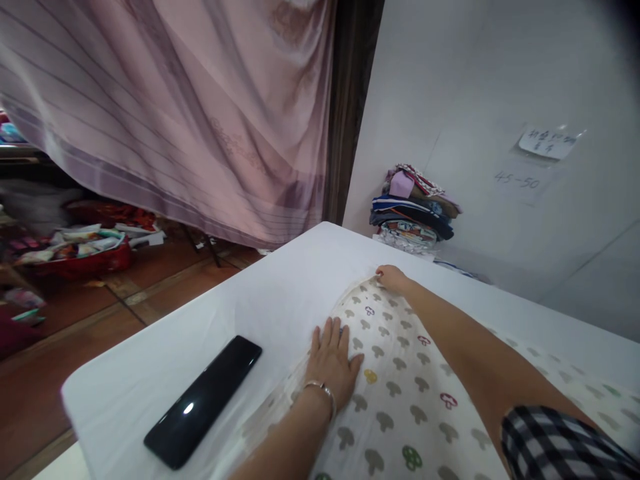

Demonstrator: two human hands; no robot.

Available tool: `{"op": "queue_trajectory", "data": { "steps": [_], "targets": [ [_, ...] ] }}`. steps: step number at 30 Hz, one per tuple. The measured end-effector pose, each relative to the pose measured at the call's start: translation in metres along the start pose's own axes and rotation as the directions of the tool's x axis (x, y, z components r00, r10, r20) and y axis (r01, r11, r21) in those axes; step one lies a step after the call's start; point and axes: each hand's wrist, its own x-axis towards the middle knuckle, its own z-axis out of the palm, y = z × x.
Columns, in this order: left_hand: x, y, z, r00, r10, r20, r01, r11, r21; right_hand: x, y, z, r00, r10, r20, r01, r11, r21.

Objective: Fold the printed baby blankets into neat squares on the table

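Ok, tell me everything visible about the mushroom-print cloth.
The cloth is whitish and looks thin, printed with greyish mushrooms and a few red, yellow, green and purple ones. It lies spread, lightly creased, over the white table, running past the picture's bottom edge. The left hand rests flat on it; the right hand pinches its far end.

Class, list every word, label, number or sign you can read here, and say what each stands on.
"45-50": handwritten on the faint lower sheet on the wall.
White upper label: handwritten characters, too blurred to read surely.
No lettering visible on the mushroom-print cloth or black phone.
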Motion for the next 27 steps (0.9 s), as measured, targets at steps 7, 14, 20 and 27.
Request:
{"op": "queue_trajectory", "data": {
  "steps": [7, 14, 20, 27],
  "targets": [
    [0.0, 0.0, -0.001, 1.0, -0.001, -0.003, 0.001, 1.0, -0.015, 0.001, -0.005, -0.016, 0.993, 0.031, -0.11, -0.03, 0.999, 0.014],
    [-0.001, 0.0, 0.003, 1.0, -0.01, -0.019, 0.009, 1.0, -0.025, 0.016, -0.01, -0.002, 0.994, 0.043, -0.103, -0.034, 0.996, 0.087],
    [-0.002, 0.0, 0.001, 0.999, -0.022, -0.036, 0.02, 0.999, -0.035, 0.027, -0.004, 0.011, 0.995, 0.066, -0.08, -0.052, 0.984, 0.171],
    [0.0, -0.001, 0.001, 0.998, -0.054, -0.031, 0.053, 0.998, -0.042, 0.015, 0.011, -0.003, 1.0, 0.009, -0.017, -0.003, 0.954, 0.3]
  ]
}}
